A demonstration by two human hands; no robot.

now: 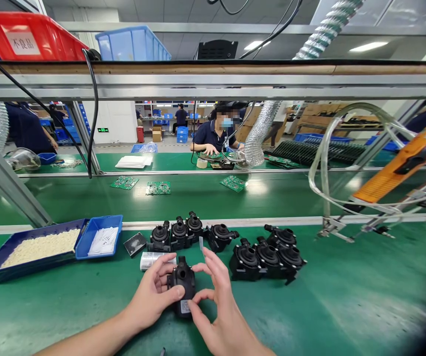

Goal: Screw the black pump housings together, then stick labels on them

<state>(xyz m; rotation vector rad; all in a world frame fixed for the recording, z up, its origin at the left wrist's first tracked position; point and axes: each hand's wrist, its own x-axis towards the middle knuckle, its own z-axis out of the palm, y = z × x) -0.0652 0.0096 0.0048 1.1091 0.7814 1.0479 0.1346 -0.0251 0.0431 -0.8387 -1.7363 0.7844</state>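
Note:
A black pump (184, 279) with a pipe stub at its top is in front of me on the green work surface. My left hand (157, 291) is closed around its left side, thumb across the front. On the pump's lower face is a small white printed label (185, 306). My right hand (215, 296) has thumb and forefinger pinched at the label's right edge, its other fingers raised. A narrow whitish strip (201, 243) stands at the tip of a raised finger; whether it is held is unclear. Behind my left hand lies a roll of white labels (149, 260).
More black pumps (220, 236) stand behind, with another group (267, 254) to the right. At left are a tray of cream-coloured pieces (42, 247) and a blue bin of white strips (102, 240). Circuit boards (158, 188) lie beyond the rail. An orange tool (402, 163) hangs at right.

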